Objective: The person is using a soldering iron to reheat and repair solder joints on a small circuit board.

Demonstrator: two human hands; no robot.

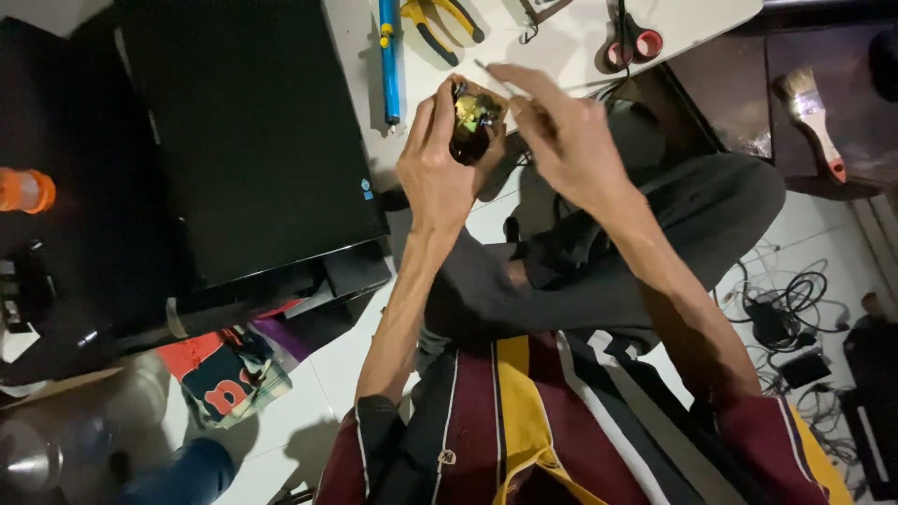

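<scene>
Left hand [438, 166] closed around small dark part [473, 124] with shiny greenish face; part pinched between thumb and fingers, held above lap, just off near edge of white board [561, 47]. Right hand [561, 140] closed on thin pale stick [491, 75], fingers touching part from right side. On board beyond: blue tube [389, 61], yellow-handled pliers [440, 23], red-handled scissors [634, 42]. Large black case [243, 140] to left. Paintbrush [812, 117] on dark surface at right. Cables [786, 304] on floor.
</scene>
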